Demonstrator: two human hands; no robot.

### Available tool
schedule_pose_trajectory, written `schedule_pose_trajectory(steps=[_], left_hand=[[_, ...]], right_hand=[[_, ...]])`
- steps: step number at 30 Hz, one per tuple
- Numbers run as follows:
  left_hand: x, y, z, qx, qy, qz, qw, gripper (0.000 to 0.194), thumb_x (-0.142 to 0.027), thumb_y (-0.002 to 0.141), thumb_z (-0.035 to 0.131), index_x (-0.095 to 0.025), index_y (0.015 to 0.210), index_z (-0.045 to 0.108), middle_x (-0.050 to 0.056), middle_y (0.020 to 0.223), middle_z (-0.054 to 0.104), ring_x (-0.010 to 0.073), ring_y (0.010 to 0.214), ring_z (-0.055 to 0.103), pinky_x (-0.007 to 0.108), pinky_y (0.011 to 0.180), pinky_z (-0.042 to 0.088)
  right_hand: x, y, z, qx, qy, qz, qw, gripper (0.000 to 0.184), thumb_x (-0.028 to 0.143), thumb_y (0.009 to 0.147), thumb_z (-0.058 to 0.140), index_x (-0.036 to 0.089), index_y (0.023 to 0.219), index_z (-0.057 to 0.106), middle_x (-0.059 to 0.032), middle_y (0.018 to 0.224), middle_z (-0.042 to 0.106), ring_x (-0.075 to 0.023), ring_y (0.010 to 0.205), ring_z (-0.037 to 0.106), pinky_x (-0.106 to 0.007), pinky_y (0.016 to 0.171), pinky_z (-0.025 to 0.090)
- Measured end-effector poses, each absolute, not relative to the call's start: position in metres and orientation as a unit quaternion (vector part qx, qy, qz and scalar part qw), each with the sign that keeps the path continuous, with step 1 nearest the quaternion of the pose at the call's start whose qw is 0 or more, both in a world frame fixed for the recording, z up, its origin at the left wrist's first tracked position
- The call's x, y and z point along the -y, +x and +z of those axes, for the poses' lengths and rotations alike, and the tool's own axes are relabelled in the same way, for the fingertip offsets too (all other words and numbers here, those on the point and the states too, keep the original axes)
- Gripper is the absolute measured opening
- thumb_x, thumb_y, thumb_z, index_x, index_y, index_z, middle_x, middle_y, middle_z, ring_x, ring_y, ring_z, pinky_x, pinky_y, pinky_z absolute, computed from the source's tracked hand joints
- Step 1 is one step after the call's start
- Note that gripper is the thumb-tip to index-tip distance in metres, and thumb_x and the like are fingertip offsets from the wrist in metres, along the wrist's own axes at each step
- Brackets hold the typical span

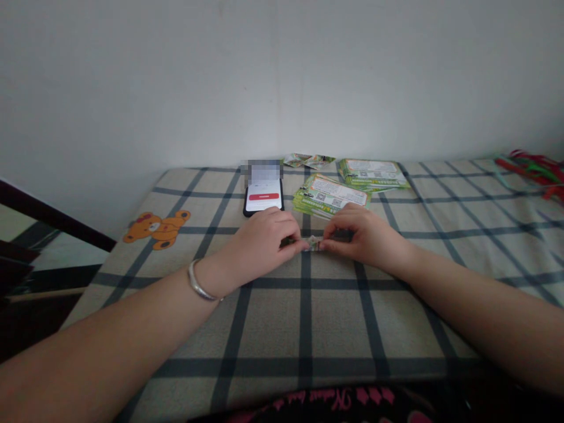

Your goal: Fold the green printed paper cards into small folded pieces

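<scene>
pinching a small, multicolored folded paper (pixel 314 244)

Counter (pixel 268 329): beige, dark blue-grey checks | phone (pixel 264 201): black edge, red button | printed cards (pixel 326 194): green, white | bear figure (pixel 157 230): orange

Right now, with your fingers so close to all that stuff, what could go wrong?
The little paper piece is pinched at both ends, so it might tear or crumple if the left hand and right hand pull apart. The left hand is right by the phone and could bump it. The right hand might knock the nearer card stack and make it slide.
</scene>
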State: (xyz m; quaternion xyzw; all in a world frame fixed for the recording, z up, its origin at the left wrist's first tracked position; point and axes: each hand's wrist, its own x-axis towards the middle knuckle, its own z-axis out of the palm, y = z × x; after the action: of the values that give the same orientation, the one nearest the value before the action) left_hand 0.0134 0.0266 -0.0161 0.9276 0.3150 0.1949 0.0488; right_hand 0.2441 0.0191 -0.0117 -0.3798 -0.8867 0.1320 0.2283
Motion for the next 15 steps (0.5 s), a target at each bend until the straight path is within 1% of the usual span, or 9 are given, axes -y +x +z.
schedule_pose_trajectory(steps=[4,8,11,15], left_hand=[[-0.0273,0.0141,-0.0188,-0.332,0.922,0.196,0.047,0.025,-0.034,0.09,0.058,-0.016,0.073,0.059,0.003,0.08,0.061,0.017,0.08,0.054,0.031,0.073,0.041],[-0.0261,0.0151,-0.0204,-0.361,0.912,0.193,0.027,0.023,-0.036,0.087,0.059,-0.017,0.074,0.06,0.003,0.079,0.061,0.019,0.082,0.054,0.034,0.075,0.041],[-0.0262,0.0155,-0.0214,-0.371,0.91,0.184,0.027,0.023,-0.036,0.087,0.059,-0.017,0.074,0.06,0.004,0.08,0.061,0.0201,0.083,0.054,0.034,0.075,0.041],[-0.0261,0.0166,-0.0221,-0.382,0.908,0.172,0.018,0.028,-0.04,0.089,0.057,-0.017,0.074,0.061,0.004,0.081,0.06,0.0206,0.084,0.053,0.034,0.076,0.041]], right_hand=[[-0.0201,0.2412,-0.0159,0.879,-0.403,0.125,0.224,0.022,0.039,0.082,0.068,0.019,0.076,0.065,-0.001,0.072,0.063,-0.0151,0.075,0.054,-0.027,0.069,0.037],[-0.0209,0.2372,-0.0184,0.874,-0.418,0.129,0.212,0.022,0.037,0.084,0.066,0.018,0.072,0.064,0.0004,0.067,0.061,-0.0132,0.069,0.052,-0.026,0.065,0.035],[-0.022,0.2356,-0.0184,0.874,-0.423,0.129,0.202,0.02,0.035,0.084,0.066,0.018,0.072,0.065,0.0005,0.066,0.061,-0.0128,0.068,0.052,-0.026,0.064,0.034],[-0.0237,0.2351,-0.0177,0.875,-0.429,0.121,0.19,0.023,0.038,0.083,0.066,0.019,0.072,0.066,0.0005,0.067,0.063,-0.0132,0.068,0.053,-0.026,0.064,0.033]])
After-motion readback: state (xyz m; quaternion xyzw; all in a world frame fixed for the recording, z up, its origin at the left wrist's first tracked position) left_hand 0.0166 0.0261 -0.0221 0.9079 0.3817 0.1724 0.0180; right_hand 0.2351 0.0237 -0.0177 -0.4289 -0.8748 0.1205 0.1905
